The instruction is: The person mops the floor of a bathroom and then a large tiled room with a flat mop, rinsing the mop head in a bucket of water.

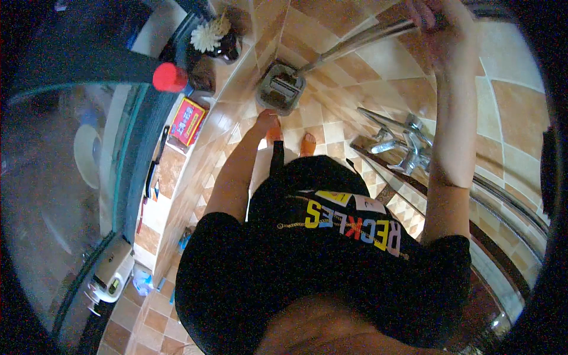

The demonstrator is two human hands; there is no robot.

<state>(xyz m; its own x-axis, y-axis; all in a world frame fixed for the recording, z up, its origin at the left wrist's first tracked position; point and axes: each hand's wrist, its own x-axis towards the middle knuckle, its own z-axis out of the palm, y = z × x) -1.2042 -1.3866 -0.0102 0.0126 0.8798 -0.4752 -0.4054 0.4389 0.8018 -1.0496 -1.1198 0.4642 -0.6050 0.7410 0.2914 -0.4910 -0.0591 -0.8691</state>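
A metal mop pole (367, 42) slants from a grey rectangular bucket (288, 106) in the tiled corner up to the far right. My right hand (431, 26) is raised there, its fingers closed round the upper part of the pole. A dark grey mop head or wringer piece (283, 87) sits inside the bucket at the pole's lower end; I cannot tell which. Low down, my left hand (269, 122) is just on the near side of the bucket, close to its rim. Its fingers are small and partly hidden, so whether it touches the bucket does not show.
Along the left, a tiled ledge (155, 228) bears a red-capped container (170, 77), a red and yellow box (188, 122) and a dark vase with a pale flower (206, 36). A chrome tap (408, 148) juts from the right wall. My bare foot (308, 144) stands on the tiled floor.
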